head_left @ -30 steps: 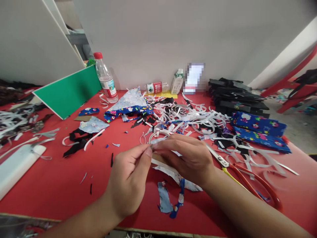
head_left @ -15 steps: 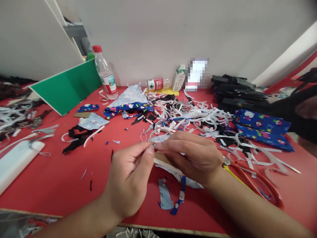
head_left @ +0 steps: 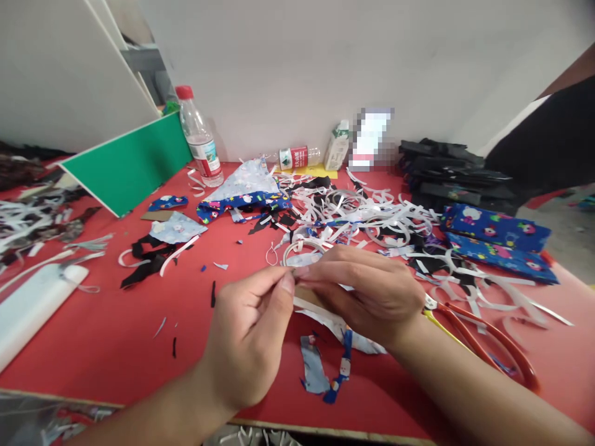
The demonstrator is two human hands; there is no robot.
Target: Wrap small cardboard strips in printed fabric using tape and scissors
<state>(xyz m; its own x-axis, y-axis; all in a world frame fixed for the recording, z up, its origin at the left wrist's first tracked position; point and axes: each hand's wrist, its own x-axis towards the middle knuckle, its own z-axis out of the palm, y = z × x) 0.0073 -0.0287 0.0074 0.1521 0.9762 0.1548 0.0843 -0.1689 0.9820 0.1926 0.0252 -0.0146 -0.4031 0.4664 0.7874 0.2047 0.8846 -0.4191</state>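
Observation:
My left hand point(head_left: 248, 337) and my right hand point(head_left: 367, 291) meet over the red table point(head_left: 93, 334), fingertips pinched together on a small flat piece, seemingly fabric on a tan card strip point(head_left: 309, 298). Light patterned cloth hangs below my right hand. Blue and pale fabric offcuts point(head_left: 325, 371) lie on the table just under the hands. Red-handled scissors point(head_left: 483, 337) rest to the right of my right wrist, untouched.
A heap of white strips and black scraps point(head_left: 362, 217) covers the table's middle. Blue printed fabric pieces point(head_left: 493, 238) and a black stack point(head_left: 446, 173) lie right. A water bottle point(head_left: 198, 139), green board point(head_left: 125, 164), small bottle point(head_left: 297, 157) and carton point(head_left: 337, 145) stand behind. A person in black point(head_left: 548, 142) stands far right.
My hands have stayed pinched on the piece and barely moved. The person in black at the far right has come further into view.

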